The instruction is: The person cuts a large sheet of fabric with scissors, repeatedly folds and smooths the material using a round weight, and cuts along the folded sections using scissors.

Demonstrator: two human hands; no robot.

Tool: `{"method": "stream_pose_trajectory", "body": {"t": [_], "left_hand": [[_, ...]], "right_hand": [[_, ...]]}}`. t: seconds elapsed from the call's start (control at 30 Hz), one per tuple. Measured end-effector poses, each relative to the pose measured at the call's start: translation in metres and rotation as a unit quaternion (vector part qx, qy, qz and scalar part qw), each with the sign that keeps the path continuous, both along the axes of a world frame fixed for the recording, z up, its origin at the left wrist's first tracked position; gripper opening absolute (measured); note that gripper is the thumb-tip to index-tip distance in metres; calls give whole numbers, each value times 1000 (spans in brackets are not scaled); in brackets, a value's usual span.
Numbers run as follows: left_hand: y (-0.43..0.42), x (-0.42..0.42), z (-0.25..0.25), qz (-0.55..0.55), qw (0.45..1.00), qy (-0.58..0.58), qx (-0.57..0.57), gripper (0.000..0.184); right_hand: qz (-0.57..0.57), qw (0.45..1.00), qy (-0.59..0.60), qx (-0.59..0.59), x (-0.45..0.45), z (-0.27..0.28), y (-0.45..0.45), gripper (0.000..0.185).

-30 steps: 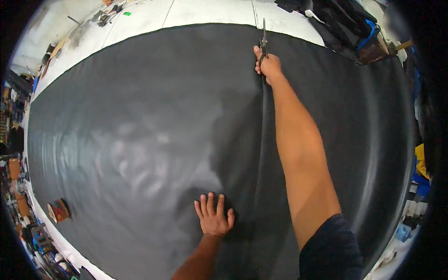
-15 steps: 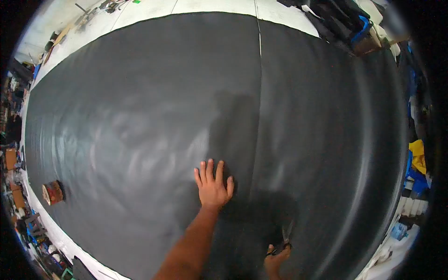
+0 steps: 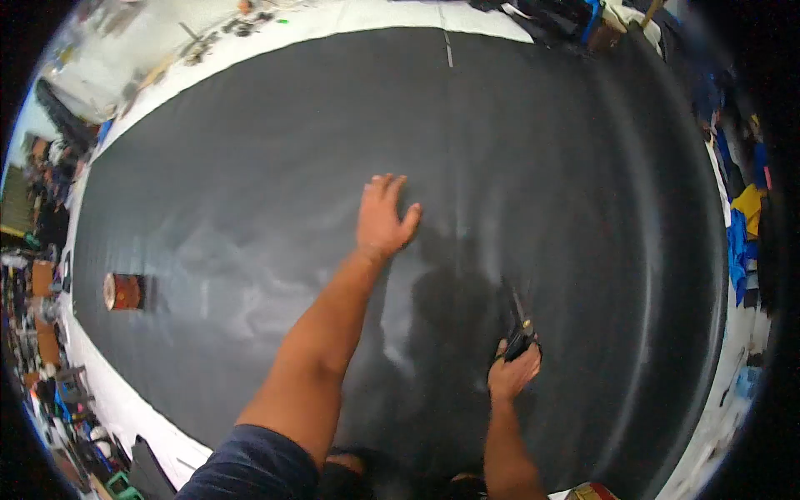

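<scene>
A large sheet of smooth black material (image 3: pixel 275 158) spreads under both arms. On it, or just above it, my left hand (image 3: pixel 387 218) reaches out near the middle, fingers extended and thumb apart, holding nothing. Lower and to the right, my right hand (image 3: pixel 517 371) is closed round the dark handles of a pair of scissors (image 3: pixel 522 323). Their blades point up and away over the sheet; whether they touch it I cannot tell. A faint straight line runs along the sheet between the hands, and a narrow light gap shows in it at the far edge.
A reddish-brown cylinder with a pale end (image 3: pixel 125 292) lies on the sheet at the left. White floor (image 3: pixel 108 392) borders the sheet, with clutter along the left. Dark bundles (image 3: pixel 558 25) lie at the far right; yellow cloth (image 3: pixel 747 208) and blue cloth (image 3: pixel 737 250) are beyond the right edge.
Both hands have moved farther up over the sheet, the right one carrying the scissors. The view has shifted, bringing my dark left sleeve into sight.
</scene>
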State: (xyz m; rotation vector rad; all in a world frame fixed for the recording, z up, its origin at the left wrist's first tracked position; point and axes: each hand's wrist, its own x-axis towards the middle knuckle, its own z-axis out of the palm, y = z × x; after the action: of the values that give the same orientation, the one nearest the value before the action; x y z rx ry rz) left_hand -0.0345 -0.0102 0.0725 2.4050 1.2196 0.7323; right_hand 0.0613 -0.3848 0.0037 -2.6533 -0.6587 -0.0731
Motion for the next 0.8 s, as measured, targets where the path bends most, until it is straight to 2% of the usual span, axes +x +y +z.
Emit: {"method": "stream_pose_trajectory", "body": {"t": [0.07,0.1,0.13,0.17,0.2,0.23,0.27,0.33,0.37,0.4,0.43,0.47,0.53,0.63,0.8], "left_hand": [[-55,-30,36,-96,991,-57,-80,41],[-94,-58,46,-173,980,-59,-77,35],[-145,-89,58,-196,966,-62,-155,34],[-195,-120,74,-221,964,-31,-144,33],[-241,-159,86,-254,946,25,-199,32],[-283,-199,94,-279,939,25,-198,34],[-323,-246,101,-279,935,80,-204,34],[-389,-318,119,-266,876,253,-314,42],[-418,-355,115,-251,886,244,-305,42],[-447,-395,107,-230,913,231,-243,47],[-474,-415,105,-207,934,218,-192,51],[-488,-423,112,-188,939,208,-198,51],[-496,-433,130,-138,955,171,-197,57],[-515,-434,121,-117,969,129,-176,58],[-532,-453,135,-47,972,71,-221,59]], "right_hand": [[-4,1000,22,-8,2,8,0,71],[11,1000,19,16,4,13,-1,71],[25,998,40,32,5,17,-9,73],[43,996,61,44,4,22,-17,74],[59,994,77,54,3,40,-29,71],[76,991,93,62,2,57,-44,68],[65,989,109,81,-5,64,-64,64],[71,987,116,82,-29,87,-128,51],[87,982,153,72,-38,93,-165,49],[102,986,106,81,-54,81,-210,47],[110,983,129,75,-70,108,-252,49],[57,983,169,-40,-85,130,-286,51],[22,980,195,14,-90,47,-409,62],[35,969,213,-119,-144,89,-413,64],[113,959,194,-175,-189,109,-389,68]]}}
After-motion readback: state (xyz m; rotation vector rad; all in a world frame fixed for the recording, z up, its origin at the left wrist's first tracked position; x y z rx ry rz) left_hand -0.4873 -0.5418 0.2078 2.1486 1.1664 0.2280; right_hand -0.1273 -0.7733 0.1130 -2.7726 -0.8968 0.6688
